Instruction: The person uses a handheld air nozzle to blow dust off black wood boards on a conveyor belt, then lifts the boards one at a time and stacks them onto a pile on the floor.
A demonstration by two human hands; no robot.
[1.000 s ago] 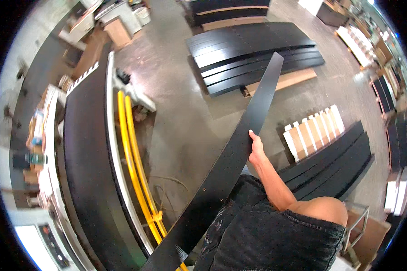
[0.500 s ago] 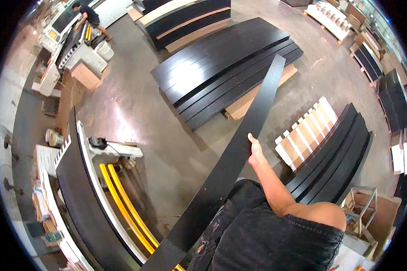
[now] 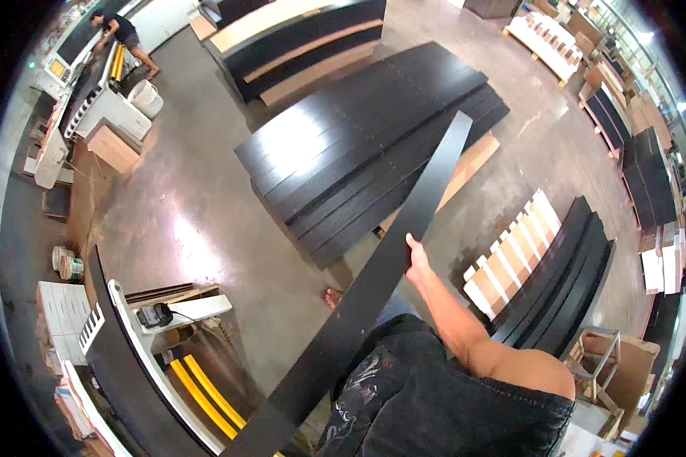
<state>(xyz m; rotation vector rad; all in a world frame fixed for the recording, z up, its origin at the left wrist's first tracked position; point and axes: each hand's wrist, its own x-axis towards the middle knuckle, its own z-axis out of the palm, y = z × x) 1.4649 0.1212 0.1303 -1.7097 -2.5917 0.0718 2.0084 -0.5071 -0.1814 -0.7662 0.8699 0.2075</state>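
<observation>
A long, narrow black board slants across the view in front of me, from the lower edge up toward the far right. My right hand grips its right edge around the middle, with the thumb on the upper face. My left hand is out of view, and the near end of the board is cut off by the lower edge. Beyond the board's far end lies a wide stack of black boards on a wooden base, which the board partly overlaps in the picture.
Left stands a machine with a long black bed and yellow rails. On the right are white-edged brown pieces, more black boards and a metal frame. A co-worker bends over a machine at far left.
The view has shifted forward, so the stack and the left machine appear nearer. A bare foot now shows beside the board. My right hand keeps its hold.
</observation>
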